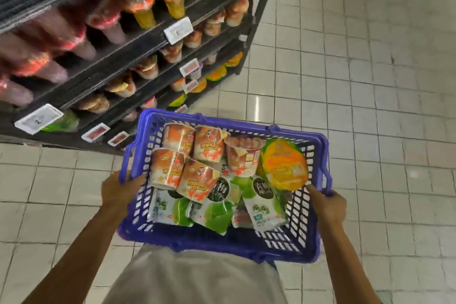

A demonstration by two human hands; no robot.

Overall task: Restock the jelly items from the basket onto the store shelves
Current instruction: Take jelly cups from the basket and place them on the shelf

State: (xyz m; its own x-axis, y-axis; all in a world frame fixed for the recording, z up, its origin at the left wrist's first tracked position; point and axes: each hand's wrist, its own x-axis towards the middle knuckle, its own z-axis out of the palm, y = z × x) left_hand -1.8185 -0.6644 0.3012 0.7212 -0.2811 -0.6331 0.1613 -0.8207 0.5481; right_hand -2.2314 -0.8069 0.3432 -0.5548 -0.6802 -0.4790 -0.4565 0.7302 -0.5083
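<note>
my left grip (118, 192) grasps the left rim of the blue basket (222, 248), fingers curled over the edge. my right grip (325, 202) grasps the right rim the same way. inside, several orange-and-white jelly cups (181, 139) lie on their sides over green pouches (214, 213), with a round orange-lidded jelly (283, 164) against the right wall. the stocked shelves (138, 57) stand to my left on the tiled floor (370, 81).
</note>
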